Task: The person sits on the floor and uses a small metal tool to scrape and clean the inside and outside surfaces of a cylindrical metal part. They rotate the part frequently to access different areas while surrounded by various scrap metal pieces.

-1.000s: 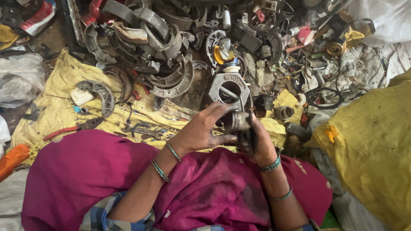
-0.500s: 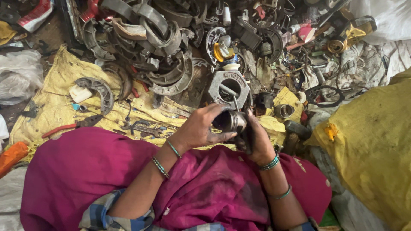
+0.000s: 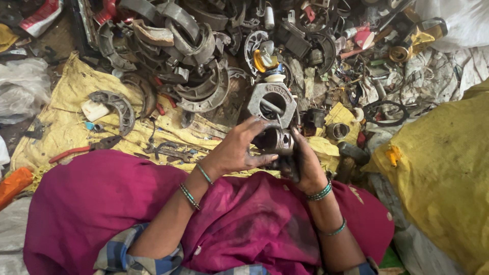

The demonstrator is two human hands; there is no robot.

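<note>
Head view, looking down on a seated person sorting scrap. At centre, both hands hold a small metal cylinder [image 3: 275, 141], a ringed, piston-like part, just above the lap. The left hand [image 3: 235, 150] closes on it from 9 o'clock, its fingers [image 3: 254, 124] curled over the top and the thumb along the underside; the right hand [image 3: 304, 163] cups it from 3 o'clock, its fingers wrapped against the side, so both hands are clenched on the part and neither is free. Both are blackened with grease. Directly at 12 o'clock of the cylinder lies a grey housing [image 3: 271, 103] with a round bore, resting on the floor and apparently apart from the held part. Curved brake shoes [image 3: 206, 86] are heaped at 11 o'clock; another shoe [image 3: 116, 107] and red-handled pliers [image 3: 76, 151] lie on yellow sacking [image 3: 56, 125] at 9 o'clock. A filled yellow sack [image 3: 443, 173] stands at 3 o'clock. The step in hand appears to be inspecting or working the cylinder between the two hands; the next move likely calls for a firm hold by one hand while the other turns or pulls, given the greasy surfaces.
</note>
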